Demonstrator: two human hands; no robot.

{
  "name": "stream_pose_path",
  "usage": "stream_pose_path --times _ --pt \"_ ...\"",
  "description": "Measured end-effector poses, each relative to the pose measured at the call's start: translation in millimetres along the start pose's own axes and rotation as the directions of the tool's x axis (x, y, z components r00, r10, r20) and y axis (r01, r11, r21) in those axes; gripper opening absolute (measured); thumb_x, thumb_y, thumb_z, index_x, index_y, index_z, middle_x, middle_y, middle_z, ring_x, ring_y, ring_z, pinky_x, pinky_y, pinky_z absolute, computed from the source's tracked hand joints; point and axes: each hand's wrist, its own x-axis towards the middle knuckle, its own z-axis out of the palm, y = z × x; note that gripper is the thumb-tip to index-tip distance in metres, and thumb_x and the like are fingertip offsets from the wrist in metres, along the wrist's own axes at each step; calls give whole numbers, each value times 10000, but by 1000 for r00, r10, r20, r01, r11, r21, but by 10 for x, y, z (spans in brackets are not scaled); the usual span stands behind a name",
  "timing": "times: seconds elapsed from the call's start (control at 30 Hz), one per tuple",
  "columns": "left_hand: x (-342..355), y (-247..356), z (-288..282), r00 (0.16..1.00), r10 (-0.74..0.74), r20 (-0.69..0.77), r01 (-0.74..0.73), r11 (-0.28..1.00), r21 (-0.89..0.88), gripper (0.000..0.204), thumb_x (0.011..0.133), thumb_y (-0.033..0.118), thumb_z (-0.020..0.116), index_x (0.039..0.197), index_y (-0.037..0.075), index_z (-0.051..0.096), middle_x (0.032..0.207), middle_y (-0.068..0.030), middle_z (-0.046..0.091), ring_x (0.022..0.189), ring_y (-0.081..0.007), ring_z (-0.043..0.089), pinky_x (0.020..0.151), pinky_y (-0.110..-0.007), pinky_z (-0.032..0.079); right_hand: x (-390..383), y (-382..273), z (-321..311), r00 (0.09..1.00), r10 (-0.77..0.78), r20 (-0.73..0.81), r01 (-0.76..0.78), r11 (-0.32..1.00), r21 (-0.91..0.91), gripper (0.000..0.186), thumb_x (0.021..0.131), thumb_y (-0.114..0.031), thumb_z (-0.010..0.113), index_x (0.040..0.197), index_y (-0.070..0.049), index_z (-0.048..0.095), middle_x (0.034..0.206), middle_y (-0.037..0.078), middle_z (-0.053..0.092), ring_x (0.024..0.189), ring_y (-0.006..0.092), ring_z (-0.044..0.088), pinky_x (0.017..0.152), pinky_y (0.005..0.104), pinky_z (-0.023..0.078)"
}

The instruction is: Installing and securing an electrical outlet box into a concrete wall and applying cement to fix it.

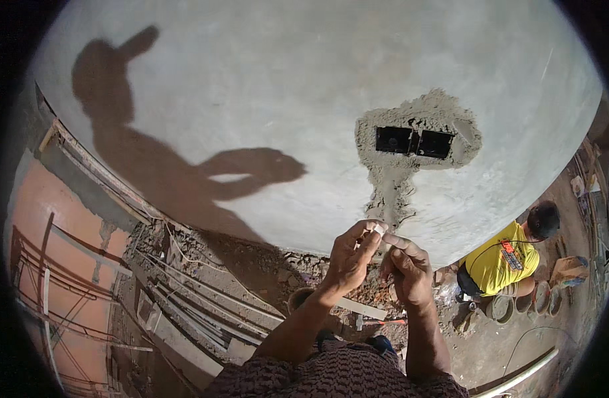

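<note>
My left hand (350, 257) is closed, pinching a small white piece (379, 229) between thumb and fingertips. The piece is too small to name. Close beside it, my right hand (412, 270) has its fingers curled and thumb pressed in, its fingertips almost meeting the left ones; whatever it grips is hidden. Both hands are in front of the wall's lower part. Above them, two black electrical boxes (414, 142) sit side by side in the grey wall (278, 86). Rough mortar (389, 189) surrounds the boxes and runs down in a strip behind my hands.
At right, a person in a yellow shirt (502, 260) crouches near several buckets (500, 308). Rubble lies along the wall's foot. A hammer (377, 322) with an orange handle is on the ground below my hands. Long boards and pipes (191, 318) lie at left; a pale pipe (520, 375) lies lower right.
</note>
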Motion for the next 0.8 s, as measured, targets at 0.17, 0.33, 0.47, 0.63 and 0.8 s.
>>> stream_pose_path --times 0.17,0.33,0.47,0.63,0.8 --pt "-99 -46 -119 995 -99 16 100 954 -283 247 1027 232 586 1151 34 665 714 73 487 596 -14 381 540 -182 293 -76 -138 141 987 -77 -139 37 961 -274 201 973 -136 687 1105 15 673 835 25 658 677 77 580 610 234 469" --pt "-155 -114 -159 973 -171 156 229 796 -560 231 1030 227 576 1104 26 661 702 57 485 571 -36 364 527 -203 300 -76 -158 219 986 -101 -134 41 919 -391 205 942 -42 686 1138 15 669 861 29 678 708 65 569 644 232 470" --pt "-295 -164 -215 931 -303 205 363 694 -622 208 1026 232 586 1073 44 659 713 67 468 573 -40 369 525 -218 305 -127 -172 273 993 -72 -89 4 798 -603 292 915 -9 682 1204 26 667 887 65 718 770 96 633 699 260 508" --pt "-462 -321 -481 856 -437 277 515 667 -538 204 993 235 639 1038 39 677 711 30 549 545 -45 432 504 -217 370 -119 -80 428 993 54 -105 -107 796 -596 234 917 -19 673 1141 44 697 848 73 717 775 109 644 708 273 518" --pt "-705 -605 -588 826 -537 170 557 824 -102 283 970 168 652 1217 31 669 934 1 645 717 -68 584 579 -255 471 -321 295 114 998 58 -26 -60 751 -657 249 934 -115 665 1123 46 640 809 27 634 704 98 555 634 248 439"
